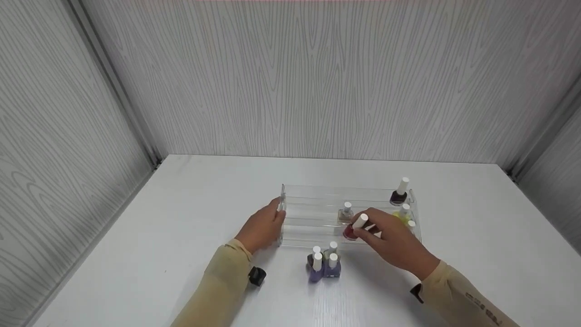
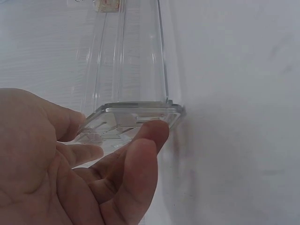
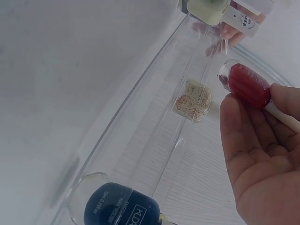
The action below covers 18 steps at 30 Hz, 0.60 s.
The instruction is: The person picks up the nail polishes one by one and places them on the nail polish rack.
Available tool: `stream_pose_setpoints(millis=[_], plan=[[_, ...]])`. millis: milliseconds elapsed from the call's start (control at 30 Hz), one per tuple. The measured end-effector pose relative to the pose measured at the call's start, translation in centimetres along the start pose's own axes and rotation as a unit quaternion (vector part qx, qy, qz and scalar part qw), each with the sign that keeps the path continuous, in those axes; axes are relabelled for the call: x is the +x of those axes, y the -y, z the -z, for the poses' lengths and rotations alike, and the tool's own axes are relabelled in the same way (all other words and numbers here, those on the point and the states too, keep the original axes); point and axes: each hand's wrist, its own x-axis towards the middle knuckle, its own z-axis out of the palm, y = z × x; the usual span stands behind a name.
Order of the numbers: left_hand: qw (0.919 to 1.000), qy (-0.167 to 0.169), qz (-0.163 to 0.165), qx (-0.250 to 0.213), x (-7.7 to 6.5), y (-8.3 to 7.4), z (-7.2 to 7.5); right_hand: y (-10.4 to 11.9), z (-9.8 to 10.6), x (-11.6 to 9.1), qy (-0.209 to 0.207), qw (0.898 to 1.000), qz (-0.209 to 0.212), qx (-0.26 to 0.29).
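The left hand [image 1: 261,227] grips the rack [image 1: 308,222]; the right hand [image 1: 395,237] pinches a red bottle [image 3: 249,86], best lowered base-first, clear of the glitter bottle [image 3: 192,101].

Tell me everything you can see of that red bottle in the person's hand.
The red bottle is small and rounded, with clear, glass-like walls around a deep red filling. Pale lettering, too blurred to read, marks its side. A long white cap is on. It is tilted, held between thumb and fingers of the right hand near where the cap begins, by the front tier of the clear rack; whether it touches the rack, I can't tell.
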Motion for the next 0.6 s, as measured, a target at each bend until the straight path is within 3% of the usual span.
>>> stream_pose_setpoints(millis=[600], plan=[[1.0,-0.004,-0.004,0.007,0.17,-0.12,-0.07,-0.35,-0.28,0.35,0.008,1.0,-0.019,-0.017]])
